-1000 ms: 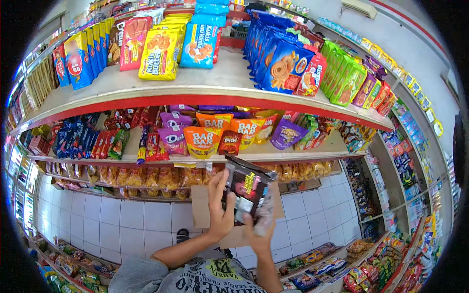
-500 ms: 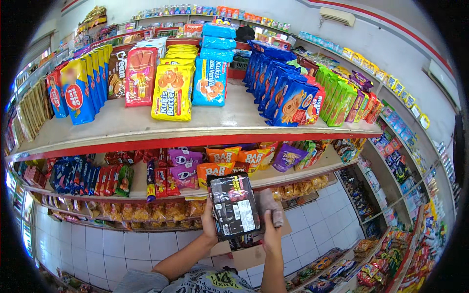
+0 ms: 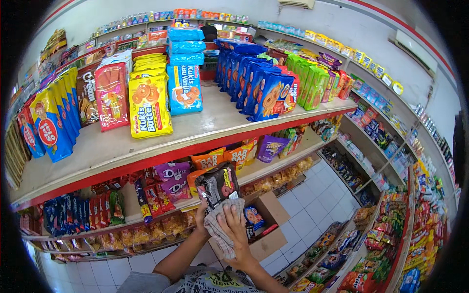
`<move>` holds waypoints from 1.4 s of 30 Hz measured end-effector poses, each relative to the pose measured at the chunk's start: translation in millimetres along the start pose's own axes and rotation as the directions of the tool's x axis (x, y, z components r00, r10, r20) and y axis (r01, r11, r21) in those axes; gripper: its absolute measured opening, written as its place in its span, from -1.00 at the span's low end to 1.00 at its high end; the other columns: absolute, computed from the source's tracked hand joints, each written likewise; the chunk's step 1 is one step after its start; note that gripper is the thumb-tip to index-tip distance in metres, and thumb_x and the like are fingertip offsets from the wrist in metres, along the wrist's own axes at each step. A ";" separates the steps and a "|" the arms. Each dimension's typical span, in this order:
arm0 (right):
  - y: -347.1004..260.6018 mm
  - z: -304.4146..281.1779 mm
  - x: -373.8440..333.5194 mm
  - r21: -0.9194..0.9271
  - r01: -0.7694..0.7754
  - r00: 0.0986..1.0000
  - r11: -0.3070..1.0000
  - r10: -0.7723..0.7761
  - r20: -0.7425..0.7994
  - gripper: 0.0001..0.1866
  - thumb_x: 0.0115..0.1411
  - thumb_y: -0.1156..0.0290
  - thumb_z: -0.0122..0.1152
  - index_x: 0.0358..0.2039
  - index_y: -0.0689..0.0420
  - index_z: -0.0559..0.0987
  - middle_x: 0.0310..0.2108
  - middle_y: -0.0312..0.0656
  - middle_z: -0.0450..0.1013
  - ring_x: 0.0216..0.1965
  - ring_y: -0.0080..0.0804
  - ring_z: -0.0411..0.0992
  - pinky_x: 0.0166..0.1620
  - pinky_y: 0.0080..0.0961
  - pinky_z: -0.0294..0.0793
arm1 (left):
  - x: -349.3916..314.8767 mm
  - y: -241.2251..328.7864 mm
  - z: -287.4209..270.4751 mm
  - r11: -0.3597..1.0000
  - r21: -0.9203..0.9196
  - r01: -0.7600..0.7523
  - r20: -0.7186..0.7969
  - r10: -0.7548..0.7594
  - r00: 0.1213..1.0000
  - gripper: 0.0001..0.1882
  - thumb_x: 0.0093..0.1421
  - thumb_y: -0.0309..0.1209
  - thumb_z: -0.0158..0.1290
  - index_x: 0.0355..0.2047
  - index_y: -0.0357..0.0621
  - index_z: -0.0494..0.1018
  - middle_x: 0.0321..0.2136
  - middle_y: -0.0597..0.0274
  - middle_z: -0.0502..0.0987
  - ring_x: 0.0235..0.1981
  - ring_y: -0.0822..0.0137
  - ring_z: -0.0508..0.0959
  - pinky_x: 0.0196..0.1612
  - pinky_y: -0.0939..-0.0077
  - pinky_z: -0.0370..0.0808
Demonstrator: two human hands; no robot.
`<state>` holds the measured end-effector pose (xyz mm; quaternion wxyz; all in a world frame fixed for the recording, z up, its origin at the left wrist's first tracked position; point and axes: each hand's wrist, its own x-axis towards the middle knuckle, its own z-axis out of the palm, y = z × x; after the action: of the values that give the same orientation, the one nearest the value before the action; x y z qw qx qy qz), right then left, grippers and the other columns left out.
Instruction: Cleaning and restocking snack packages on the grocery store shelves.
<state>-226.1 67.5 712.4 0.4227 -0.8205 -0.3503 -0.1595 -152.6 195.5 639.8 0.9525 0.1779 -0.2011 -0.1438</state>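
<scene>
A black snack pack (image 3: 213, 184) is held up in front of the shelves, tilted. My left hand (image 3: 201, 218) grips its lower left edge, fingers wrapped behind it. Over the lower part of the pack lies a light grey checked cloth (image 3: 220, 225). My right hand (image 3: 236, 228) presses the cloth flat against the pack, its fingers spread on the cloth. Below and to the right of the hands, an open cardboard box (image 3: 273, 210) stands on the floor with blue and red packs inside, partly hidden by my right hand.
The red-edged top shelf (image 3: 190, 139) bears yellow biscuit packs (image 3: 150, 105), light blue packs (image 3: 185, 90) and dark blue packs (image 3: 267, 97). Under it, a lower shelf holds purple (image 3: 272, 148) and orange snack bags (image 3: 209, 159). Another rack (image 3: 405, 215) rises at the right, beside white floor tiles (image 3: 312, 195).
My right hand has brought the cloth from beside the pack onto its face. The pack has tilted and shows another side. The view has turned to the right, uncovering the box.
</scene>
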 end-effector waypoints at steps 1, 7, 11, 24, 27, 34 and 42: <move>3.5 0.3 2.5 -0.002 -0.004 1.000 1.000 0.004 -0.008 -0.36 0.07 0.33 -0.01 0.19 0.14 0.15 0.25 0.06 -0.09 0.28 0.06 -0.21 0.21 0.07 -0.32 | -7.6 -5.5 -8.5 1.000 0.001 0.009 0.003 -0.009 1.000 -0.24 0.14 0.13 -0.27 0.18 -0.18 0.04 0.14 0.02 0.15 0.17 0.11 0.17 0.23 0.24 0.07; 21.9 -27.9 36.1 -0.185 0.030 0.985 0.982 -0.061 -0.163 -0.54 0.16 0.37 -0.13 0.10 0.13 0.31 0.23 0.04 -0.02 0.27 0.09 -0.14 0.22 0.00 -0.31 | -10.9 -27.1 57.2 0.926 0.372 -0.071 -0.245 0.172 0.954 -0.28 0.19 0.05 -0.27 0.22 -0.14 -0.07 0.17 0.10 0.12 0.18 0.18 0.17 0.22 0.30 0.06; 15.8 -0.8 -10.6 -0.070 -0.030 0.989 0.997 0.019 -0.149 -0.48 0.14 0.32 -0.08 0.13 0.16 0.24 0.23 0.01 -0.01 0.27 0.04 -0.13 0.21 0.02 -0.28 | 12.1 -7.8 31.0 0.990 0.064 -0.125 -0.255 0.137 0.957 -0.24 0.12 0.16 -0.29 0.15 -0.16 0.09 0.10 -0.07 0.20 0.07 -0.02 0.27 0.16 0.07 0.16; 54.2 -48.9 -36.7 -0.027 -0.089 0.995 0.996 0.088 -0.048 -0.45 0.11 0.28 -0.02 0.13 0.12 0.26 0.24 -0.02 -0.01 0.27 -0.03 -0.11 0.22 0.01 -0.26 | 28.4 -73.6 41.4 0.995 -0.016 -0.101 -0.314 0.091 0.945 -0.40 0.17 0.02 -0.22 0.07 -0.16 0.21 -0.03 0.04 0.36 -0.04 0.13 0.41 0.08 0.23 0.30; 64.6 -57.4 -48.4 0.023 -0.070 0.997 0.997 0.070 -0.009 -0.45 0.10 0.28 -0.01 0.13 0.11 0.27 0.24 -0.04 -0.01 0.28 -0.03 -0.12 0.22 0.01 -0.26 | 27.9 -91.4 24.6 0.999 0.025 -0.038 -0.319 0.045 0.947 -0.34 0.14 0.08 -0.23 0.12 -0.10 0.17 0.04 0.02 0.30 0.01 0.06 0.37 0.12 0.15 0.25; 104.3 -112.9 -29.4 0.018 -0.026 0.997 1.000 0.028 -0.076 -0.46 0.07 0.31 0.00 0.12 0.07 0.30 0.23 -0.03 0.01 0.27 -0.04 -0.11 0.21 0.02 -0.24 | 30.3 -155.3 50.7 0.782 -0.617 -0.091 -0.068 0.062 0.996 -0.34 0.20 0.06 -0.31 0.18 -0.09 0.05 0.07 0.04 0.27 0.07 0.13 0.31 0.17 0.24 0.19; 114.8 -141.1 -70.1 0.074 -0.032 0.997 0.997 0.027 0.074 -0.50 0.09 0.34 0.00 0.08 0.10 0.34 0.22 -0.02 0.04 0.27 -0.06 -0.07 0.22 -0.02 -0.22 | 54.1 -158.7 62.0 0.957 0.279 -0.074 -0.323 0.166 0.932 -0.37 0.19 -0.02 -0.31 0.14 -0.21 0.11 0.05 -0.04 0.28 0.07 0.12 0.32 0.18 0.22 0.18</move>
<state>-189.0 -122.6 690.0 0.4423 -0.8144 -0.3591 -0.1100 -164.1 17.3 647.8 0.9479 0.3120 -0.0601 -0.0239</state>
